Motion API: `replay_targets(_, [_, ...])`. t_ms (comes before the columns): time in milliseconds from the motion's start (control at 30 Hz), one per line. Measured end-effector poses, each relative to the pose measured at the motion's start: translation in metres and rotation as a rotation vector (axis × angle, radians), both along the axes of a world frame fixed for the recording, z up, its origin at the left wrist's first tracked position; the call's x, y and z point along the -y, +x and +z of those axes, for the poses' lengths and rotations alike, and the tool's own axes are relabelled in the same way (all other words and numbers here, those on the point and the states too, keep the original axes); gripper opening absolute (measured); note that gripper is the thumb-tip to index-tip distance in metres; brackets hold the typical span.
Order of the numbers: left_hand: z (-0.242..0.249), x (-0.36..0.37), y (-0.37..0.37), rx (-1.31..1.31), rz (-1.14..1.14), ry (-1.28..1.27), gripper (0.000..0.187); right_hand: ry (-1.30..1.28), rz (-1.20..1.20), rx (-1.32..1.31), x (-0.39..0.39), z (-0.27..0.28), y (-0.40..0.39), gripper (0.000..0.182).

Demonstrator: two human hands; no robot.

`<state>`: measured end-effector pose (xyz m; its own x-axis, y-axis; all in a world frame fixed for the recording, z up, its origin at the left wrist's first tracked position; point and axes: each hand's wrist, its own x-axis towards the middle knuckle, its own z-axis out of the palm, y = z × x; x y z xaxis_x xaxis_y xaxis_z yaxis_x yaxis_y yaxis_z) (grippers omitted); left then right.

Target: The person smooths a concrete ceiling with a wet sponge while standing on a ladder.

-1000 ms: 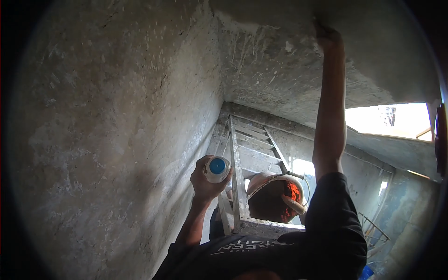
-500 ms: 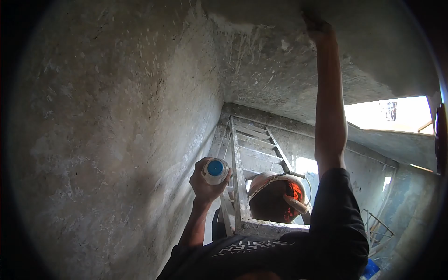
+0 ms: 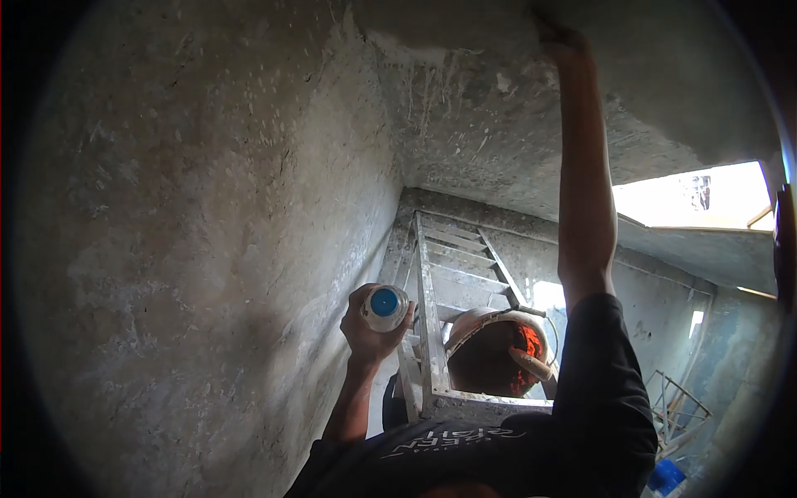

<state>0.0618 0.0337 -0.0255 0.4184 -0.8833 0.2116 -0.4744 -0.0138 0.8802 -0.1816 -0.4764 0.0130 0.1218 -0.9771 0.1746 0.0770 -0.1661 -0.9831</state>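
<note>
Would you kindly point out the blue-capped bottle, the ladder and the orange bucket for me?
blue-capped bottle (image 3: pixel 384 304), head view, on its blue cap, gripped in the left hand (image 3: pixel 368 334).
ladder (image 3: pixel 431 332), head view, on the near side rail.
orange bucket (image 3: pixel 490 357), head view, on its dark inside.

Left hand (image 3: pixel 371 328) clenched low, right hand (image 3: pixel 560 40) overhead, apparently flat.

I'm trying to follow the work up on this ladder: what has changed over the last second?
The right hand, pressed to the ceiling, slid slightly left along it. The left hand kept its grip on the blue-capped bottle, barely shifting. The ladder and the orange bucket on it stayed put.
</note>
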Motion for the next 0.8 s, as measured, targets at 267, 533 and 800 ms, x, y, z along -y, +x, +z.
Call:
replay_targets(267, [0.005, -0.009, -0.004, 0.0, -0.023, -0.034, 0.054, 0.421, 0.0, 0.427, -0.23, -0.019, -0.065, 0.024])
replay_targets(533, [0.026, -0.018, -0.016, 0.131, -0.042, -0.001, 0.056, 0.766, 0.558, -0.253, -0.459, -0.043, -0.114, 0.021])
replay_targets(800, [0.029, -0.031, -0.023, 0.167, -0.106, -0.009, 0.057, 0.729, 0.851, -0.811, -0.546, -0.158, -0.095, 0.026])
